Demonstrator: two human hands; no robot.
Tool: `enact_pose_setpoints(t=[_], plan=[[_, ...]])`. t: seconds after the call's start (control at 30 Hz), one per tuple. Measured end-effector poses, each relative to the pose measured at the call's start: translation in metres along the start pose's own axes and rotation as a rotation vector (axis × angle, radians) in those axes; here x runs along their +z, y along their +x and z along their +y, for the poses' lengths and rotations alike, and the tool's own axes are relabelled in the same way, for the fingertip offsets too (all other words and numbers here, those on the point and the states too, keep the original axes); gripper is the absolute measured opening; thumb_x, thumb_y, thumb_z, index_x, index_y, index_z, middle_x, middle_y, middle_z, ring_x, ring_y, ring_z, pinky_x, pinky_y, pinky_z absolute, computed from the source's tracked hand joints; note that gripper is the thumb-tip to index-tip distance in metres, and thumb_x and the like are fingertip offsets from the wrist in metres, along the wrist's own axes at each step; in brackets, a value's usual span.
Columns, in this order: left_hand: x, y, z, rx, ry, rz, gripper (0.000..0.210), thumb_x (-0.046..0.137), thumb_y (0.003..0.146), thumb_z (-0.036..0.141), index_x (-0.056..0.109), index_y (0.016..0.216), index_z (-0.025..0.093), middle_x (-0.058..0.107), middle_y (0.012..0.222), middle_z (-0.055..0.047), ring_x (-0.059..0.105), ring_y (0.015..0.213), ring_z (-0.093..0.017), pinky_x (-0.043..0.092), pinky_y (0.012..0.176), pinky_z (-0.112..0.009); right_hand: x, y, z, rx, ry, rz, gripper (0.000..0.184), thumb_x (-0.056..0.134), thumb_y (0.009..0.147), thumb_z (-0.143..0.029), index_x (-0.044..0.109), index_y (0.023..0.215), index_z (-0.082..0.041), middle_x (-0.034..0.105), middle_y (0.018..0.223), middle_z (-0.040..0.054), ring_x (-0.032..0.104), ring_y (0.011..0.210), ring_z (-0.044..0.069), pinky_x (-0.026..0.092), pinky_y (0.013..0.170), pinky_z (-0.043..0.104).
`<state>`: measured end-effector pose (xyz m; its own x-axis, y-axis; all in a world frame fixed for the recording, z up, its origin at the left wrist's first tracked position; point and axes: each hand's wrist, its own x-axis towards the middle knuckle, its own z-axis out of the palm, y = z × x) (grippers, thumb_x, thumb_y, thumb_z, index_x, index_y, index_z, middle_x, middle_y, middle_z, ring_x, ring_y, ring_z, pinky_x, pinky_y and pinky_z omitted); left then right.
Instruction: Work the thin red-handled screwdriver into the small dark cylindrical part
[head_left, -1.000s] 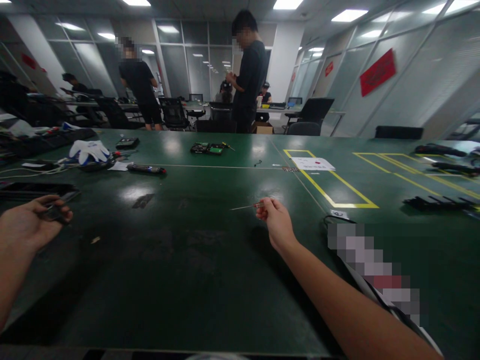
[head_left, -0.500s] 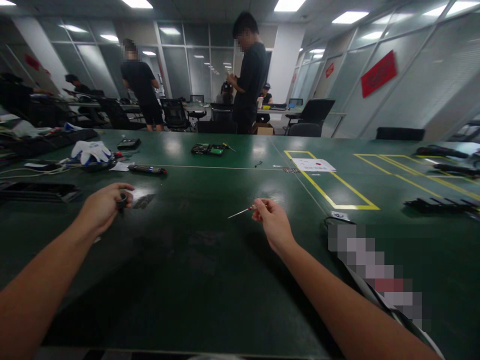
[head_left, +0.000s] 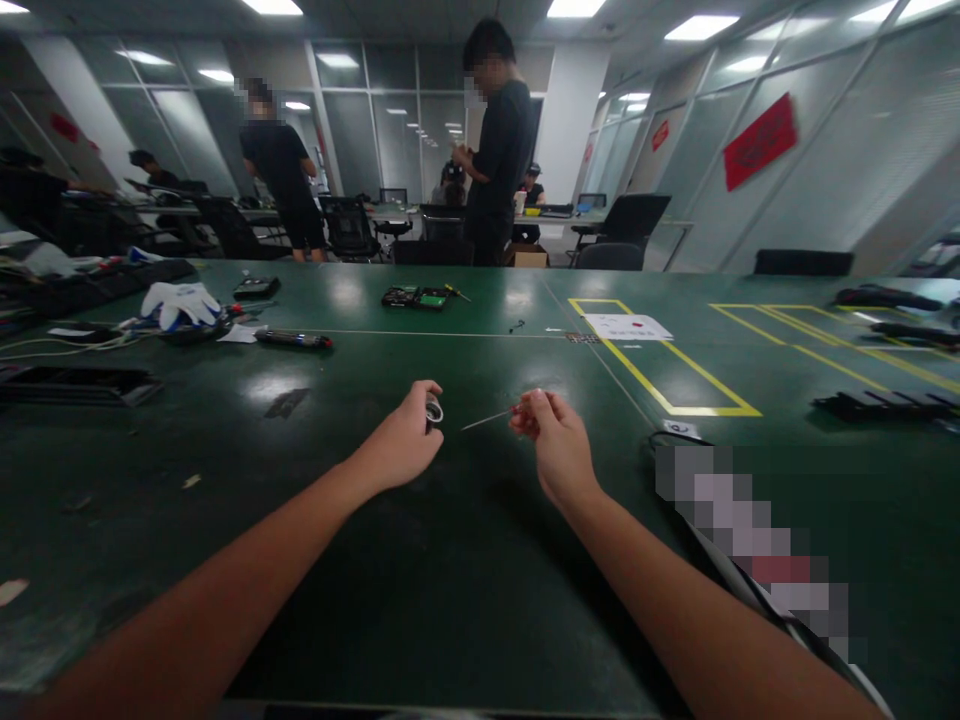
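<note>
My left hand (head_left: pixel 405 440) is closed around a small ring-shaped object (head_left: pixel 433 412), dark with a pale rim, which might be a roll of tape. Between the thumb and fingers of my right hand (head_left: pixel 559 440) is a slim screwdriver (head_left: pixel 487 419). Its thin metal shaft points left towards my left hand, and its reddish handle is mostly covered by the fingers. A short gap separates the shaft's tip from the ring. Both hands are above the green tabletop (head_left: pixel 390 600).
White gloves (head_left: pixel 180 303) and cables lie at the left, near a dark pen-shaped tool (head_left: pixel 292 340). Circuit-board pieces (head_left: pixel 415 297) are at the back. A paper sheet (head_left: pixel 628 327) overlaps yellow tape (head_left: pixel 712 411). People stand and sit beyond the table.
My left hand has moved right with the ring-shaped object, coming close to the screwdriver's tip. My right hand has shifted only slightly, still holding the screwdriver.
</note>
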<state>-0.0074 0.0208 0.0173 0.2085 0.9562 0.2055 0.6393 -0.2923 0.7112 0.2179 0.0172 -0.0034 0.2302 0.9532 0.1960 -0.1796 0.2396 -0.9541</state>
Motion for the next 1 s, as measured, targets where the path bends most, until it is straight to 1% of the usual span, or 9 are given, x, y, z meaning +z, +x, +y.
enact_pose_setpoints(t=[0.03,0.1,0.17,0.23,0.33,0.43,0.7,0.9,1.0], plan=[[0.007,-0.003,-0.002,0.036,0.012,-0.020,0.053,0.059,0.084,0.017,0.046,0.136,0.020,0.063,0.121,-0.015,0.066,0.104,-0.028,0.051,0.091,-0.044,0.000,0.000,-0.001,-0.002,0.014,-0.007,0.029,0.067,0.087,-0.053,0.067,0.088,-0.023,0.068,0.080,0.0014,0.064,0.070,0.017,0.052,0.070,0.033],[0.016,-0.008,-0.007,0.077,-0.003,-0.039,0.044,0.057,0.089,0.017,0.047,0.132,0.019,0.063,0.122,-0.016,0.065,0.108,-0.029,0.051,0.095,-0.044,0.002,-0.002,-0.002,-0.003,0.022,-0.024,0.028,0.068,0.087,-0.051,0.068,0.088,-0.023,0.069,0.081,0.0018,0.064,0.071,0.017,0.053,0.071,0.033],[0.019,-0.010,-0.011,0.089,-0.032,-0.036,0.036,0.061,0.090,0.019,0.051,0.124,0.019,0.064,0.118,-0.014,0.065,0.108,-0.028,0.051,0.095,-0.044,0.004,-0.004,-0.002,-0.005,0.003,-0.040,0.027,0.068,0.087,-0.050,0.068,0.089,-0.023,0.070,0.081,0.0021,0.065,0.071,0.017,0.053,0.072,0.034],[0.019,-0.011,-0.013,0.097,-0.069,-0.036,0.033,0.066,0.087,0.018,0.055,0.118,0.020,0.066,0.115,-0.011,0.066,0.106,-0.026,0.052,0.095,-0.043,0.006,-0.006,-0.002,-0.014,-0.028,-0.053,0.027,0.068,0.088,-0.049,0.068,0.091,-0.022,0.070,0.081,0.0022,0.065,0.072,0.017,0.053,0.072,0.034],[0.018,-0.011,-0.013,0.106,-0.109,-0.053,0.033,0.070,0.085,0.018,0.060,0.116,0.021,0.068,0.114,-0.008,0.066,0.104,-0.025,0.053,0.094,-0.042,0.008,-0.008,-0.001,-0.025,-0.066,-0.081,0.028,0.067,0.089,-0.050,0.068,0.093,-0.022,0.071,0.083,0.0032,0.067,0.074,0.018,0.053,0.074,0.035],[0.019,-0.012,-0.012,0.114,-0.126,-0.045,0.034,0.072,0.085,0.018,0.064,0.118,0.022,0.069,0.116,-0.008,0.066,0.106,-0.025,0.053,0.096,-0.043,0.007,-0.008,0.001,-0.034,-0.109,-0.100,0.030,0.067,0.089,-0.051,0.068,0.095,-0.022,0.073,0.085,0.0044,0.068,0.076,0.019,0.054,0.076,0.036],[0.022,-0.010,-0.020,0.087,-0.251,0.006,0.039,0.072,0.085,0.020,0.063,0.123,0.023,0.069,0.122,-0.008,0.066,0.114,-0.026,0.051,0.103,-0.045,0.004,-0.004,0.006,-0.054,-0.161,-0.061,0.028,0.063,0.091,-0.050,0.068,0.093,-0.022,0.072,0.083,0.0035,0.067,0.074,0.018,0.053,0.074,0.035],[0.020,-0.009,-0.021,0.079,-0.231,0.020,0.038,0.073,0.084,0.019,0.065,0.121,0.022,0.069,0.122,-0.010,0.066,0.114,-0.027,0.050,0.104,-0.047,0.004,-0.005,0.007,-0.059,-0.130,-0.128,0.031,0.065,0.090,-0.053,0.068,0.097,-0.022,0.073,0.087,0.0043,0.069,0.078,0.019,0.055,0.079,0.037],[0.020,-0.008,-0.023,0.091,-0.225,0.028,0.038,0.073,0.084,0.019,0.066,0.120,0.023,0.069,0.122,-0.009,0.066,0.114,-0.026,0.050,0.104,-0.046,0.005,-0.007,0.005,-0.086,-0.180,-0.137,0.030,0.063,0.092,-0.051,0.067,0.098,-0.022,0.074,0.088,0.0049,0.069,0.078,0.019,0.055,0.079,0.037]])
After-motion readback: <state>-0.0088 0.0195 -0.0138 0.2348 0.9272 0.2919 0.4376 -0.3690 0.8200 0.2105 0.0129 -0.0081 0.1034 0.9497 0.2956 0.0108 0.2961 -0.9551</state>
